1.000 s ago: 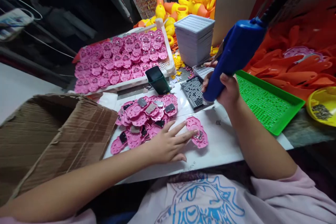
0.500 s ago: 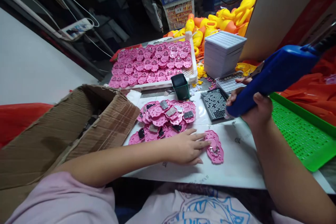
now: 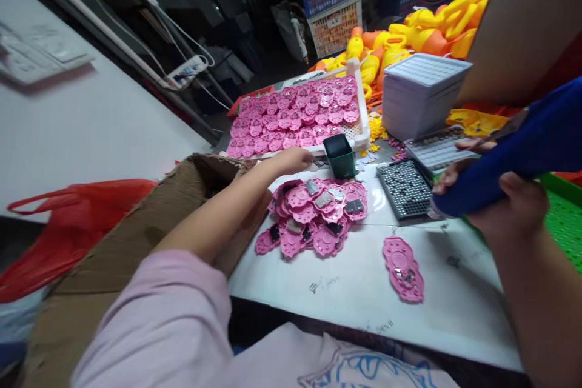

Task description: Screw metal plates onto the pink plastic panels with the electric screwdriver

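Observation:
My right hand [image 3: 504, 197] grips a blue power screwdriver [image 3: 522, 151], held slanted over the right side of the white work board [image 3: 364, 291]. My left hand [image 3: 295, 159] reaches far forward, past a pile of pink plastic parts [image 3: 318, 215], up to the near edge of the white tray [image 3: 364, 133] filled with more pink parts; whether it holds anything is hidden. A single pink part [image 3: 402, 268] lies alone on the board, with no hand on it. A small dark green cup [image 3: 340, 156] stands just right of my left hand.
A black screw tray [image 3: 404, 189] lies by the screwdriver tip. A stack of grey trays [image 3: 421, 94] stands behind it. A green perforated tray [image 3: 566, 221] is at the right. An open cardboard box [image 3: 136, 242] and a red bag [image 3: 68, 224] sit at the left. Yellow and orange toy parts [image 3: 409, 36] are piled at the back.
My left hand has left the single pink part and stretched forward to the white tray's edge. The view has swung left. The right hand still holds the screwdriver.

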The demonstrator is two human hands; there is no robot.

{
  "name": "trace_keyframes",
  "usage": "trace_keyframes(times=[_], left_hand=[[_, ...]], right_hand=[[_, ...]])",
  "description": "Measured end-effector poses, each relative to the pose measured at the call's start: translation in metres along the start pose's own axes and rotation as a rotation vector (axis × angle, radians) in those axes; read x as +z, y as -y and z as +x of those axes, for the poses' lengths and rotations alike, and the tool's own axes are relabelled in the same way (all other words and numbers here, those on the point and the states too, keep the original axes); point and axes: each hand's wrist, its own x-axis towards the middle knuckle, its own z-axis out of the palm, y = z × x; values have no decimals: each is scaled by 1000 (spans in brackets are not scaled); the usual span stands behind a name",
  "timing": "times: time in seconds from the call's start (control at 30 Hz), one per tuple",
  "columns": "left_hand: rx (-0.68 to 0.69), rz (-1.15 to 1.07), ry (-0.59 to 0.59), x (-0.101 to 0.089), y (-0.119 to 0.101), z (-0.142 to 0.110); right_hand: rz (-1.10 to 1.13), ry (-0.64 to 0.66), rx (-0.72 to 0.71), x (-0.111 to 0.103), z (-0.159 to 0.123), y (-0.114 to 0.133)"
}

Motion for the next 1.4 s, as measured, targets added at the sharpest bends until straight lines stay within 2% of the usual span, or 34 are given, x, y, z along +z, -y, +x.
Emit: trace_keyframes(times=[0.1,0.2,0.37,0.5,0.63,0.9,1.13,1.27,1.4], left_hand=[[19,19,90,23,4,26],[36,29,118,39,1,44],[53,47,105,56,1,55],[68,71,61,61,8,50],[92,96,27,62,15,46],[146,106,-66,68,20,51],[203,104,-306,59,26,39],[259,110,-469,38,18,18],[331,82,-667,9,-8,-15]], right_hand=[[-23,8,0,-3,-1,-1],[-112,-9,60,-2,-5,2],[-273,-85,108,18,-15,9],[-298,-102,66,23,-17,8],[-218,-99,47,11,-12,1],[-133,60,-9,-1,-6,-1],[-97,103,-24,-2,-5,-1],[-75,104,-36,0,-5,-1],[-55,114,-48,2,-5,0]])
